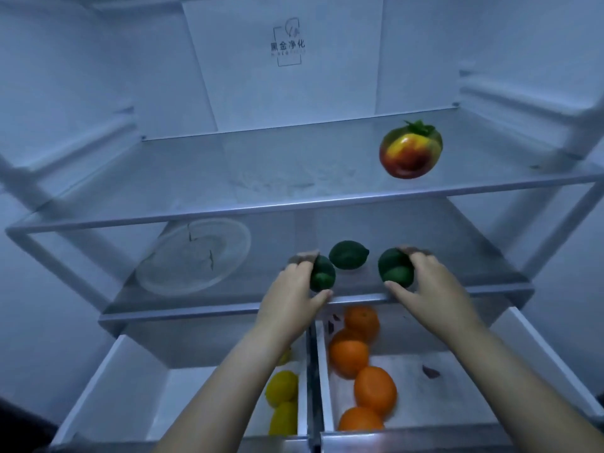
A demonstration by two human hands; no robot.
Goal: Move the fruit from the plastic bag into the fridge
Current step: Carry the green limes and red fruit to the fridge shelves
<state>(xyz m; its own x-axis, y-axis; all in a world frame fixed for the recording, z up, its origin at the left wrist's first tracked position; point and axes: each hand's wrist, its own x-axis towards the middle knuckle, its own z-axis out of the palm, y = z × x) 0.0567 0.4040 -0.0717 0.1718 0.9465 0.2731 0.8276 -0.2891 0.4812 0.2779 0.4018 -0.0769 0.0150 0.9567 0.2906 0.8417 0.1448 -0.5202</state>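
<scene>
lime (348, 254) between hands, plate (192, 258) left

A clear round plate (192, 256) lies flat at left.

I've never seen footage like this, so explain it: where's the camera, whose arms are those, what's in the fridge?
No machine: a camera worn on a person's head looks down into an open fridge, so the arms are the wearer's own. The left hand grips a green lime; the right hand grips more green fruit. Another lime sits between them on the lower glass shelf, a clear plate further left. A red-yellow fruit rests on the upper shelf. Below, lemons lie in the left drawer, oranges in the right drawer.
</scene>
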